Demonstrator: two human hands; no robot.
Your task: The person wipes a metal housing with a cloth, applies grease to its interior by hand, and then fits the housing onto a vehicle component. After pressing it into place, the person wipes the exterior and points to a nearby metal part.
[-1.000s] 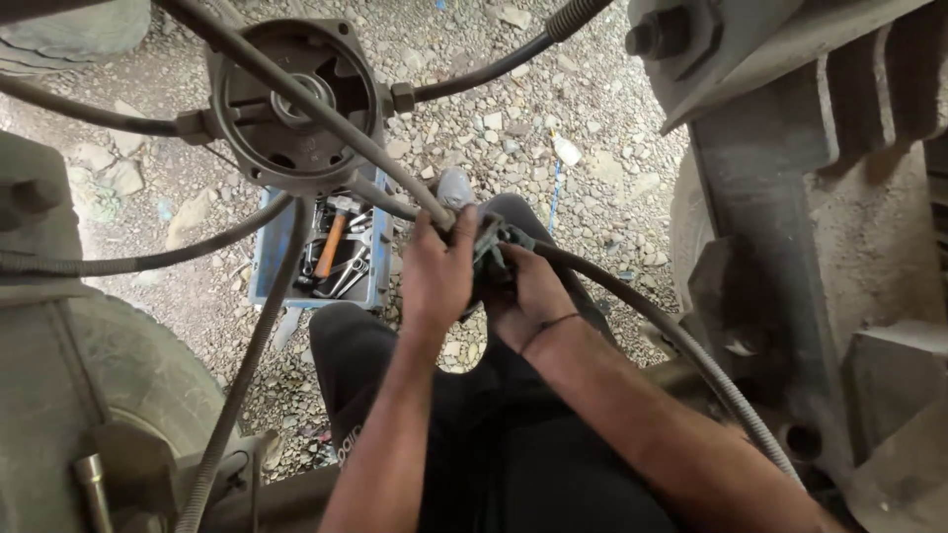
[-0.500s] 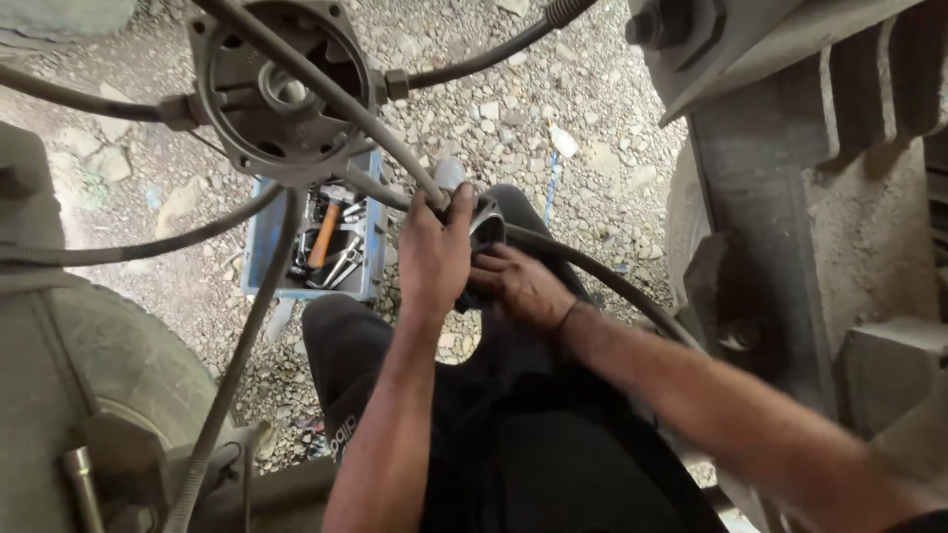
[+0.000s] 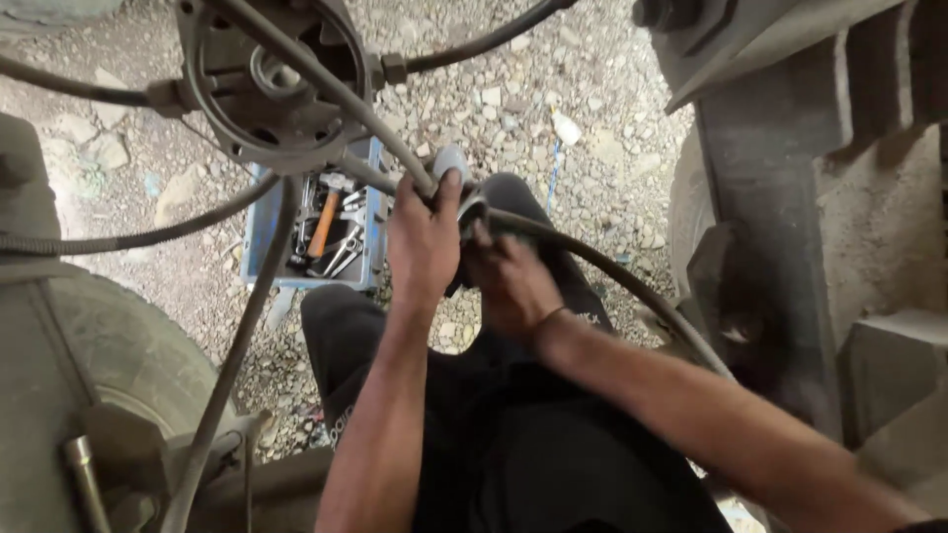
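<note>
Hose (image 3: 592,262), thick and dark, gripped at its near end between both hands, arching off to the right and down toward the heavy metal frame (image 3: 770,247). Left hand (image 3: 423,242) wrapped around the spot where hose meets a grey pipe (image 3: 326,84), thumb up along the joint; right hand (image 3: 509,281) just beside it, fingers curled on a dark fitting at the hose end. Closed tight on the joint, both of them, though whether turning or merely holding cannot be told. Joint itself mostly hidden under the fingers, so seated or loose cannot be told either; judging by the two-handed grip, work at the connection not finished.

Up and left of the hands, a round metal housing (image 3: 267,84) with further lines branching out from it. Just below that, left of the left hand, a blue toolbox (image 3: 370,212) on the gravel ground (image 3: 553,89), open, with wrenches and an orange-handled tool (image 3: 323,225) inside. Farther left, a large tyre (image 3: 99,355). Another hose (image 3: 237,345) crossing down past the toolbox, crowding reach to it. Black-trousered knees directly beneath the hands.
</note>
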